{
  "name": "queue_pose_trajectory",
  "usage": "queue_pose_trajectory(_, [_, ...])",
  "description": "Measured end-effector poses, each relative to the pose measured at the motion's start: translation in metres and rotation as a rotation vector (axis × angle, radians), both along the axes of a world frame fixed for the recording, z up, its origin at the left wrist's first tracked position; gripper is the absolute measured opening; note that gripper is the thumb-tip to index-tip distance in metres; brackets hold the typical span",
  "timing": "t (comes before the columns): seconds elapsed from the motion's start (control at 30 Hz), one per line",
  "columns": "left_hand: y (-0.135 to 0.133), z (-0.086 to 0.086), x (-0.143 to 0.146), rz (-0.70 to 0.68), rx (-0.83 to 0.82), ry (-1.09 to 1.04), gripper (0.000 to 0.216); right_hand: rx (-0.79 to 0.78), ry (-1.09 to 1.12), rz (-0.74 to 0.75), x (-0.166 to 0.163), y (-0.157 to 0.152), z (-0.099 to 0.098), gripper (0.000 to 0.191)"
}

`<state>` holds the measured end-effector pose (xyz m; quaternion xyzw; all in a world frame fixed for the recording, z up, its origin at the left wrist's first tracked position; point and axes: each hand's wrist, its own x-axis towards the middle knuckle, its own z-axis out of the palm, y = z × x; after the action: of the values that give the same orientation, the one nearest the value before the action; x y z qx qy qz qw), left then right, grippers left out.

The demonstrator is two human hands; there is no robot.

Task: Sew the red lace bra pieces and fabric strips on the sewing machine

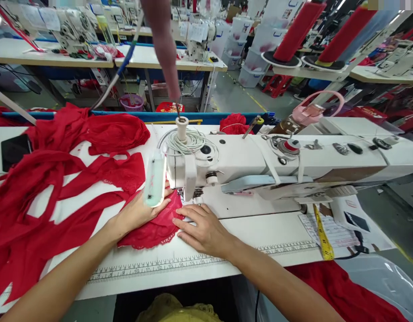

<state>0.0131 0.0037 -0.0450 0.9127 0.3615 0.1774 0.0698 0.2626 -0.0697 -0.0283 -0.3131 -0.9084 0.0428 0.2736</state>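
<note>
Along the near edge of the table (260,230) runs a ruler (179,264). Beyond lies lacy red cloth (149,233); at its three o'clock rests the right hand (204,229), fingers spread, and at eleven the left hand (135,213), thumb apart, fingers partly hidden. The sewing machine (240,161) stands at two o'clock.

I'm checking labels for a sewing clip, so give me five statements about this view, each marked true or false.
1. The left hand and right hand both touch the red lace-edged fabric. True.
2. A pale coil lies on top of the sewing machine. True.
3. The yellow measuring tape is at far left. False: the tape is at right, partly over a printed paper.
4. A ruler scale runs along the tabletop. True.
5. The upright thread cones at upper right are green. False: the two nearest cones are red.
</note>
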Motion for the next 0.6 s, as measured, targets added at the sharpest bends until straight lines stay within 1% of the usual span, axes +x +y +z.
queue_pose_trajectory(0.07, [-0.016, 0.007, -0.002, 0.035, 0.021, 0.026, 0.032, 0.005, 0.029, 0.0, -0.001, -0.001, 0.002, 0.02])
queue_pose_trajectory(0.2, [-0.057, 0.017, -0.012, 0.095, 0.046, 0.05, 0.037, 0.006, 0.077, 0.007, -0.002, -0.001, 0.001, 0.017])
queue_pose_trajectory(0.3, [-0.078, 0.026, -0.022, 0.146, 0.087, 0.006, 0.035, 0.014, 0.117, -0.013, -0.003, -0.002, -0.002, 0.017])
queue_pose_trajectory(0.4, [-0.087, 0.035, -0.035, 0.252, 0.114, -0.118, 0.03, -0.024, 0.129, -0.038, -0.008, -0.003, -0.001, 0.018])
queue_pose_trajectory(0.47, [-0.087, 0.038, -0.043, 0.339, 0.136, -0.204, 0.026, -0.091, 0.083, -0.074, -0.018, 0.0, 0.004, 0.023])
queue_pose_trajectory(0.6, [-0.084, 0.04, -0.053, 0.466, 0.14, -0.326, 0.023, -0.282, -0.181, -0.235, -0.055, 0.022, 0.018, 0.032])
